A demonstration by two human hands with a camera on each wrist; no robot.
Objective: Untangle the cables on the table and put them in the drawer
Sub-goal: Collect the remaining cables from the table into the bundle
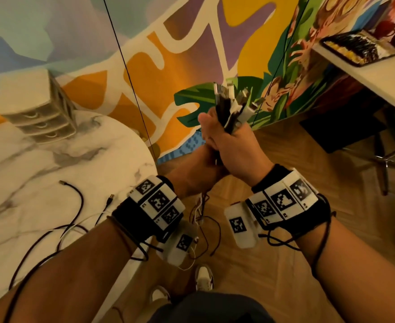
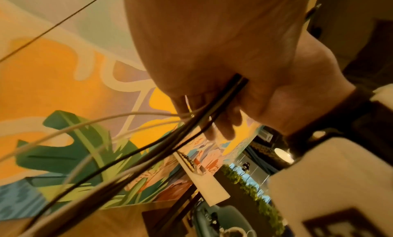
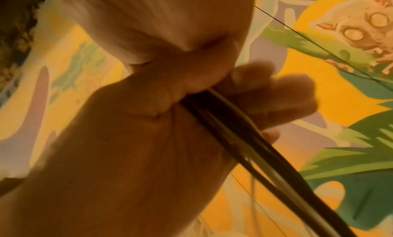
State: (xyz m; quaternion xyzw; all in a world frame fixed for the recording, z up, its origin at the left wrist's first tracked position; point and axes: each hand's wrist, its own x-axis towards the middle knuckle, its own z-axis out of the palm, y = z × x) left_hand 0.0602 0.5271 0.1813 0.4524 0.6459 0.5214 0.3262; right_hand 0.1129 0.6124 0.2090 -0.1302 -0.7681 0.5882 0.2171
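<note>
Both hands, the left hand [image 1: 198,166] below the right hand [image 1: 236,148], clamp the bunch of black and white cables [image 1: 230,106], plug ends up, so tails hang straight off the marble-patterned table [image 1: 51,164].

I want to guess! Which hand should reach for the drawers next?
Probably the left hand. The drawers stand on the table on its side, while the right hand grips the cables near their plugs and can keep holding them.

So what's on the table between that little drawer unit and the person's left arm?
In the head view, bare marble table lies below the drawer unit; nearer the left hand, loose black and white cables lie there.
</note>
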